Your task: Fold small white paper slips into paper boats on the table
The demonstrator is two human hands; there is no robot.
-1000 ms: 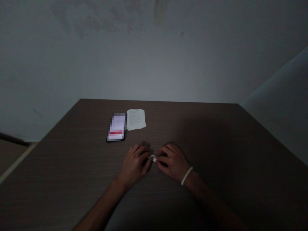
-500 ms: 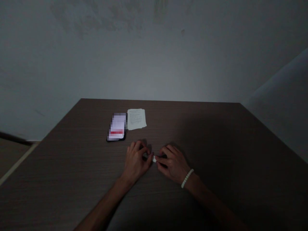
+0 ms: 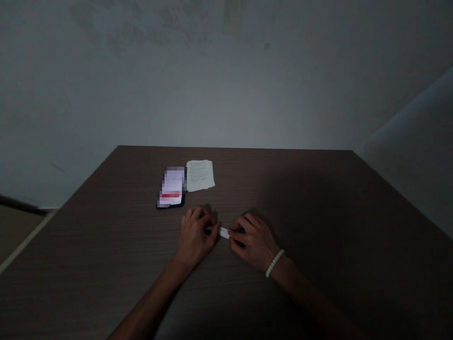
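Between my two hands, low over the table, is a narrow strip of folded white paper (image 3: 224, 233). Its ends disappear under my fingers. My left hand (image 3: 197, 232) pinches the left end between thumb and fingers. At the other end, my right hand (image 3: 254, 237) has its fingertips closed on the strip; a bracelet of pale beads (image 3: 275, 263) circles that wrist. Only the middle of the paper shows in the gap between the hands.
Beyond my left hand a phone (image 3: 171, 187) lies with its screen lit and blurred. Against its right side is a small stack of printed paper sheets (image 3: 200, 175). The dark wooden table (image 3: 283, 189) reaches back to a grey wall (image 3: 247, 94).
My left hand has slid a little to the left along the strip, so more of the white paper shows between the hands. The right hand has stayed almost still.
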